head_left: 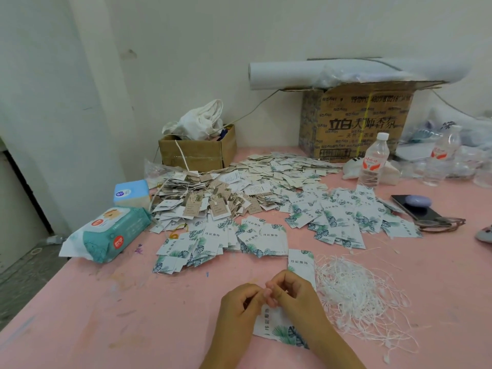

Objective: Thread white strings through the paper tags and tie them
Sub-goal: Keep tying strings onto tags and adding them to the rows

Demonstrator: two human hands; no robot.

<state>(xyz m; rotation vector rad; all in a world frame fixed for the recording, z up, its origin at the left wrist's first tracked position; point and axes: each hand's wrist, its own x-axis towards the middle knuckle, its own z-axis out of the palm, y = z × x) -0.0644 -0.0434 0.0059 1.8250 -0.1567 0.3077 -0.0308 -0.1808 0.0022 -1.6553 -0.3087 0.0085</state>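
Pink desk, both hands at 6 o'clock near the front edge. Left hand and right hand meet fingertip to fingertip, fingers curled tight and narrow, pinching at the top edge of a white paper tag with green leaf print that lies flat on the desk under them. Cannot tell if a string is between the fingertips, too fine. Loose tangle of white strings at 3 o'clock of the hands, just beside the right hand. A second single leaf-print tag at 12 o'clock, touching the tangle's edge. Wide spread of leaf-print tags further out at 12 to 1 o'clock, heap of beige strung tags at 11 o'clock. Teal wet-wipes pack and light blue tissue box at 10 o'clock. Clear plastic water bottle and black phone at 2 o'clock. Large printed cardboard box at the back wall.
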